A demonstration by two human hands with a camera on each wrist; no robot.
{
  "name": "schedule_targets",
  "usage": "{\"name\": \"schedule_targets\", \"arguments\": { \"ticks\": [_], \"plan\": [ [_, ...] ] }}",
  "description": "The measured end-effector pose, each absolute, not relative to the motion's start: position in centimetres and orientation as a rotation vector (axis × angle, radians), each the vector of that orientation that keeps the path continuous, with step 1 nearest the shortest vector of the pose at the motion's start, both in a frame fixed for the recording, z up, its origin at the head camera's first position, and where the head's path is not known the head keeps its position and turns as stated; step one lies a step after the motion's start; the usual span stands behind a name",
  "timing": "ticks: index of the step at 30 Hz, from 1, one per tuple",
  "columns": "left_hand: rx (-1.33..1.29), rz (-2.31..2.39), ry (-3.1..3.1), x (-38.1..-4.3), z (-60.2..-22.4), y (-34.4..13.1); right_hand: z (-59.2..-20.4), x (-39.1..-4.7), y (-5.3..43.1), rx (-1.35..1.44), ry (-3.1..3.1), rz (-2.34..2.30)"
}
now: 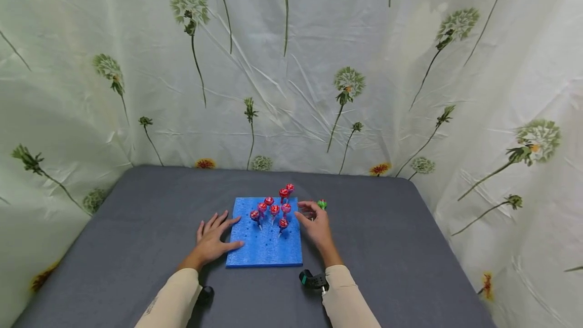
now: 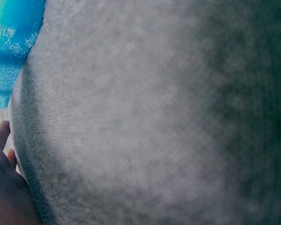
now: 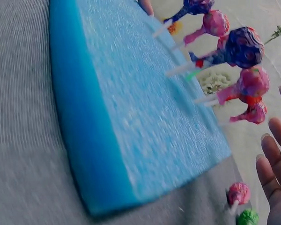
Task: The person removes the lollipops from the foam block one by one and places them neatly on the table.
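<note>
A blue foam board [image 1: 266, 254] lies on the table, with several wrapped lollipops [image 1: 275, 210] standing by their sticks in its far half. At its left edge my left hand [image 1: 211, 243] is spread, fingertips and thumb on the board. My right hand [image 1: 318, 227] is just off the right edge, fingers loosely bent with nothing between them. Beyond that hand a green lollipop [image 1: 322, 204] lies on the table. The right wrist view shows a pink lollipop [image 3: 238, 193] next to the green one, and a purple lollipop [image 3: 243, 47] upright in the board.
Small holes dot the board's near half. A dark grey cloth [image 1: 373, 247] covers the table. Behind it hangs a pale curtain [image 1: 291, 90] printed with dandelions. Black straps [image 1: 314, 281] sit at the wrists.
</note>
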State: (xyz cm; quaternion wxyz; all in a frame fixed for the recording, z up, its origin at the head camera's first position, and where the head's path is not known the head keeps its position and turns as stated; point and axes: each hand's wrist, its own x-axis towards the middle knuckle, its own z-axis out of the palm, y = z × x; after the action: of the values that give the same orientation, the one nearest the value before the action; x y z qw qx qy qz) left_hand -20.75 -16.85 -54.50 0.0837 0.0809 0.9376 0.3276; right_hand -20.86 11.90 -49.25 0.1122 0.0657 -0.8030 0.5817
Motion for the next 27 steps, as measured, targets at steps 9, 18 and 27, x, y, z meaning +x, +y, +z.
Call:
{"name": "schedule_targets", "arguments": {
  "ticks": [9, 18, 27],
  "plan": [
    [0.241, 0.969, 2.794, -20.8, -54.5, -16.9, -51.6, -21.8, 10.9, 0.137, -2.335, 1.816],
    [0.248, 0.977, 2.792, -20.8, -54.4, -17.0, -52.1, -22.3, 9.9, 0.095, -2.307, 1.867],
    [0.244, 0.963, 2.799, -20.7, -54.4, -16.9, -48.6, -20.5, 9.1, 0.13, -2.306, 1.877]
  ]
}}
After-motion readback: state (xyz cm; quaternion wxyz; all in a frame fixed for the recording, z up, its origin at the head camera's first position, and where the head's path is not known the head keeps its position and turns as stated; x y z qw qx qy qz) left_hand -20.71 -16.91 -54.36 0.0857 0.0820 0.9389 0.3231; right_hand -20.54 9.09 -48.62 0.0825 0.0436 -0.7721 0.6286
